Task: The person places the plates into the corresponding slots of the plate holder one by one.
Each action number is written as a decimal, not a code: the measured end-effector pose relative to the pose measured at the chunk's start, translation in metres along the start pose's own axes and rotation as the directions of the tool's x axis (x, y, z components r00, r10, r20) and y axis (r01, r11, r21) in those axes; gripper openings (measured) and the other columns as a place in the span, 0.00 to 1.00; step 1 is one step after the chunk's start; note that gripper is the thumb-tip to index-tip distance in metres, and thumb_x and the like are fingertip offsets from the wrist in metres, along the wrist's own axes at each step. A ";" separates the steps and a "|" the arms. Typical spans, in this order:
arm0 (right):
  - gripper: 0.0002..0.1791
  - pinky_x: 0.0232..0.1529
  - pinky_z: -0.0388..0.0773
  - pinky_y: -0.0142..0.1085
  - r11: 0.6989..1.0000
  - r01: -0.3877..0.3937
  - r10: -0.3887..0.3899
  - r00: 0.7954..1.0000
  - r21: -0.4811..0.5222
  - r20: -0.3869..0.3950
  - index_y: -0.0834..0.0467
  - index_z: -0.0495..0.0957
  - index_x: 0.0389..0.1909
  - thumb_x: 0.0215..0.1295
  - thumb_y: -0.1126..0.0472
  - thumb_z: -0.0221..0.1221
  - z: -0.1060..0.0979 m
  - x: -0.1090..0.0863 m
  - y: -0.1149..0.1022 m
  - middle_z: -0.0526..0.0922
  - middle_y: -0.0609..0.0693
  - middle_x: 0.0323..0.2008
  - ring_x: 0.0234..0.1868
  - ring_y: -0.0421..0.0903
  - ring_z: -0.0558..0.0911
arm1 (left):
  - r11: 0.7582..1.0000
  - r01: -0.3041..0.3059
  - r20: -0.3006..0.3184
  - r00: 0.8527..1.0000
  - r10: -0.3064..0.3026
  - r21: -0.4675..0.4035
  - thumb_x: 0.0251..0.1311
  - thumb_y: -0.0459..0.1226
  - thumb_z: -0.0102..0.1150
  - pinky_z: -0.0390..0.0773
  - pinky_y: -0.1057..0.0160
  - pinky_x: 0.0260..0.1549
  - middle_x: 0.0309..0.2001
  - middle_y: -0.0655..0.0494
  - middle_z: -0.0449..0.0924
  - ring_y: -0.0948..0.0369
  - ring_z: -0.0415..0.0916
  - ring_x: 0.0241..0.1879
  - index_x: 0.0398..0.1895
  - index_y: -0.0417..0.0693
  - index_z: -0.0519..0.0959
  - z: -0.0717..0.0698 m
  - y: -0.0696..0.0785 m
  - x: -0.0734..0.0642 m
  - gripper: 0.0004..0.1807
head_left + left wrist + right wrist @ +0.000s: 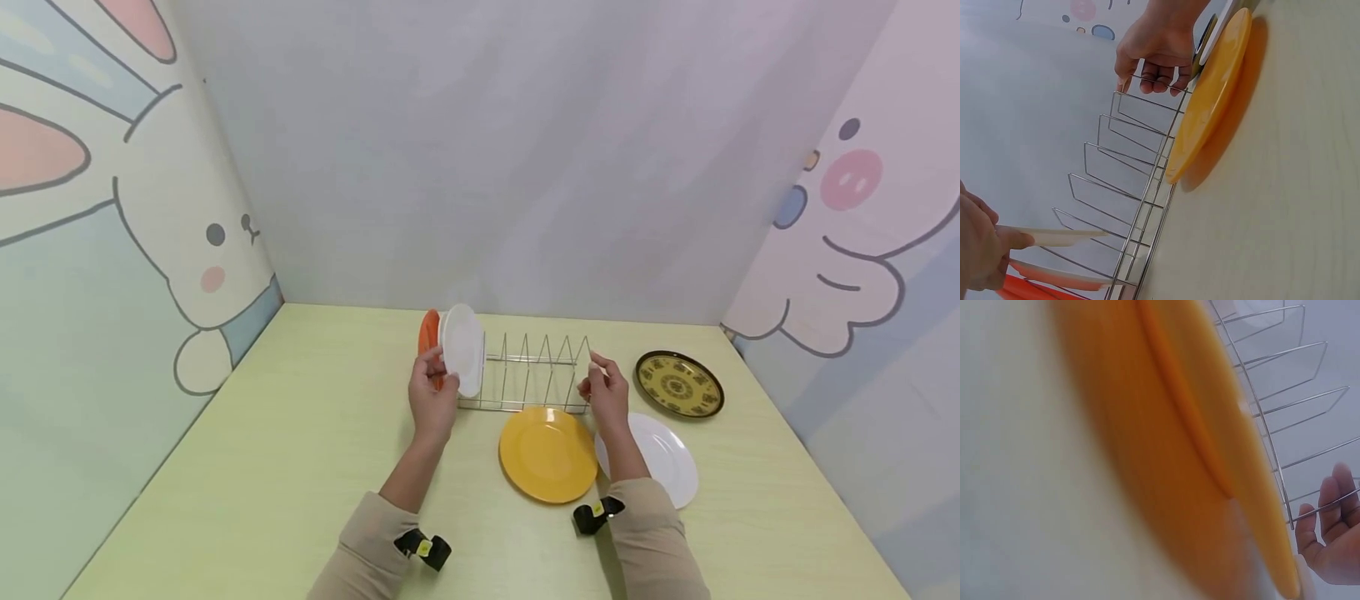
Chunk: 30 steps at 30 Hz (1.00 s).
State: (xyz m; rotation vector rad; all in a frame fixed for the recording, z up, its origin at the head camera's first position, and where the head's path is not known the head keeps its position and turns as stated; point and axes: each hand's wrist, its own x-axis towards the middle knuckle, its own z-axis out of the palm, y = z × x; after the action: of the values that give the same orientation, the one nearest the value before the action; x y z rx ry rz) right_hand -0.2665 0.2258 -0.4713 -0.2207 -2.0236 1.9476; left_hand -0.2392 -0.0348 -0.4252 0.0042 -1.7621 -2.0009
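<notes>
A wire dish rack [532, 360] stands toward the back of the table. At its left end, my left hand [433, 402] pinches a white plate [463, 354] that stands on edge, thumb on its near face. In the left wrist view another pale plate [1063, 276] stands beyond it, with an orange-red plate [428, 329] outermost. My right hand [609, 396] grips the rack's right end, its fingers curled about the end wire, as the right wrist view also shows. A yellow plate [549, 456] lies in front of the rack, close to its front wire.
Partly under my right forearm, a white plate [666, 458] lies flat beside the yellow one. Farther right is a patterned plate [679, 384] with a dark rim. A grey back wall [480, 167] and printed side walls enclose the table [300, 467].
</notes>
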 end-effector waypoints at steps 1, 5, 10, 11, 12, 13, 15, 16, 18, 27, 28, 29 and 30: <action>0.18 0.31 0.77 0.39 1.000 0.000 0.000 1.000 -0.001 0.000 0.53 0.71 0.58 0.71 0.54 0.47 0.000 0.000 0.000 0.74 0.48 0.19 0.23 0.41 0.75 | 1.000 -0.007 0.005 1.000 0.007 0.014 0.49 0.16 0.49 0.71 0.67 0.33 0.38 0.36 0.70 0.49 0.68 0.39 0.53 0.34 0.71 0.000 -0.001 0.000 0.24; 0.17 0.32 0.77 0.39 1.000 -0.003 0.003 1.000 -0.008 -0.005 0.52 0.71 0.58 0.71 0.54 0.47 -0.001 0.000 0.000 0.74 0.49 0.20 0.23 0.41 0.75 | 0.995 -0.036 0.027 0.999 0.034 0.090 0.50 0.16 0.50 0.70 0.65 0.35 0.35 0.39 0.71 0.51 0.69 0.38 0.52 0.36 0.72 0.002 -0.005 -0.002 0.24; 0.18 0.32 0.78 0.39 1.000 -0.002 0.002 1.000 -0.017 -0.007 0.53 0.71 0.59 0.71 0.54 0.47 -0.001 0.000 0.000 0.74 0.48 0.20 0.24 0.40 0.76 | 0.985 -0.061 0.054 0.997 0.053 0.161 0.49 0.17 0.51 0.73 0.64 0.36 0.34 0.45 0.72 0.54 0.71 0.36 0.50 0.38 0.73 0.001 -0.008 -0.003 0.23; 0.18 0.32 0.78 0.39 1.000 -0.001 0.001 1.000 -0.017 -0.006 0.53 0.71 0.59 0.71 0.54 0.47 -0.001 0.000 0.000 0.74 0.48 0.20 0.24 0.40 0.76 | 0.982 -0.068 0.058 0.997 0.058 0.175 0.49 0.17 0.52 0.74 0.64 0.35 0.33 0.45 0.73 0.54 0.71 0.36 0.50 0.38 0.73 0.001 -0.008 -0.002 0.23; 0.18 0.32 0.78 0.39 1.000 -0.001 0.001 1.000 -0.018 -0.006 0.53 0.71 0.59 0.71 0.54 0.47 -0.001 0.000 0.000 0.74 0.48 0.20 0.24 0.40 0.76 | 0.979 -0.071 0.060 0.996 0.061 0.191 0.48 0.18 0.53 0.75 0.64 0.34 0.32 0.46 0.74 0.54 0.73 0.35 0.50 0.38 0.74 0.000 -0.009 -0.001 0.23; 0.18 0.32 0.78 0.39 1.000 0.000 0.000 1.000 -0.017 -0.006 0.53 0.71 0.59 0.71 0.54 0.47 0.000 0.000 0.000 0.74 0.48 0.20 0.23 0.40 0.76 | 0.977 -0.070 0.059 0.996 0.059 0.202 0.47 0.18 0.54 0.75 0.64 0.33 0.31 0.46 0.75 0.54 0.74 0.34 0.49 0.38 0.75 -0.001 -0.008 0.000 0.23; 0.18 0.32 0.78 0.38 1.000 -0.002 0.002 1.000 -0.019 -0.004 0.53 0.71 0.59 0.71 0.54 0.47 -0.001 0.001 0.000 0.74 0.48 0.20 0.24 0.40 0.76 | 0.971 -0.067 0.061 0.997 0.055 0.228 0.45 0.19 0.57 0.76 0.65 0.31 0.28 0.47 0.76 0.54 0.75 0.31 0.48 0.39 0.77 -0.003 -0.007 0.002 0.23; 0.18 0.32 0.78 0.38 1.000 -0.003 0.003 1.000 -0.017 -0.006 0.53 0.71 0.59 0.71 0.54 0.47 -0.001 0.001 0.000 0.74 0.48 0.20 0.24 0.40 0.76 | 0.968 -0.065 0.064 0.997 0.051 0.244 0.45 0.19 0.59 0.77 0.65 0.30 0.27 0.48 0.77 0.55 0.76 0.29 0.48 0.39 0.78 -0.003 -0.007 0.003 0.23; 0.18 0.33 0.78 0.38 1.000 -0.007 0.007 1.000 -0.016 -0.010 0.53 0.71 0.58 0.71 0.55 0.47 -0.001 0.001 -0.001 0.74 0.48 0.20 0.24 0.40 0.76 | 0.961 -0.048 0.071 0.997 0.029 0.271 0.44 0.21 0.62 0.77 0.65 0.27 0.25 0.50 0.77 0.56 0.76 0.26 0.47 0.40 0.79 -0.004 -0.007 0.005 0.22; 0.18 0.31 0.77 0.37 1.000 -0.014 0.014 1.000 -0.014 -0.008 0.52 0.71 0.58 0.71 0.54 0.48 0.000 0.001 0.000 0.75 0.48 0.20 0.23 0.41 0.76 | 0.911 -0.063 0.081 0.996 0.033 0.407 0.45 0.26 0.66 0.78 0.62 0.22 0.21 0.54 0.77 0.59 0.77 0.21 0.42 0.38 0.81 -0.003 -0.013 0.006 0.17; 0.18 0.31 0.77 0.36 1.000 -0.013 0.013 1.000 -0.016 -0.008 0.52 0.71 0.58 0.71 0.54 0.47 0.000 0.001 0.000 0.75 0.48 0.20 0.23 0.41 0.76 | 0.908 -0.065 0.080 0.996 0.036 0.413 0.45 0.26 0.66 0.78 0.61 0.22 0.21 0.54 0.77 0.59 0.77 0.21 0.42 0.38 0.81 -0.003 -0.014 0.006 0.16; 0.18 0.30 0.77 0.36 1.000 -0.014 0.014 1.000 -0.021 -0.007 0.52 0.71 0.59 0.71 0.54 0.47 0.000 0.001 0.000 0.74 0.48 0.20 0.23 0.41 0.76 | 0.905 -0.067 0.079 0.996 0.037 0.421 0.45 0.27 0.66 0.78 0.61 0.22 0.21 0.55 0.77 0.59 0.77 0.21 0.42 0.38 0.81 -0.003 -0.014 0.006 0.16; 0.18 0.31 0.77 0.36 1.000 -0.014 0.014 1.000 -0.020 -0.009 0.52 0.71 0.59 0.71 0.54 0.47 -0.001 0.001 0.000 0.74 0.48 0.20 0.23 0.41 0.76 | 0.903 -0.065 0.078 0.996 0.034 0.425 0.45 0.27 0.66 0.77 0.61 0.22 0.20 0.55 0.77 0.60 0.77 0.20 0.41 0.38 0.81 -0.003 -0.014 0.006 0.16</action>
State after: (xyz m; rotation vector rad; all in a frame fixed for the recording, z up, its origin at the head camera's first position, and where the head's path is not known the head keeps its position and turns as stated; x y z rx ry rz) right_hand -0.2675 0.2267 -0.4712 -0.2479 -2.0426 1.9314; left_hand -0.2478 -0.0390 -0.4368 0.0324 -2.1897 -1.5561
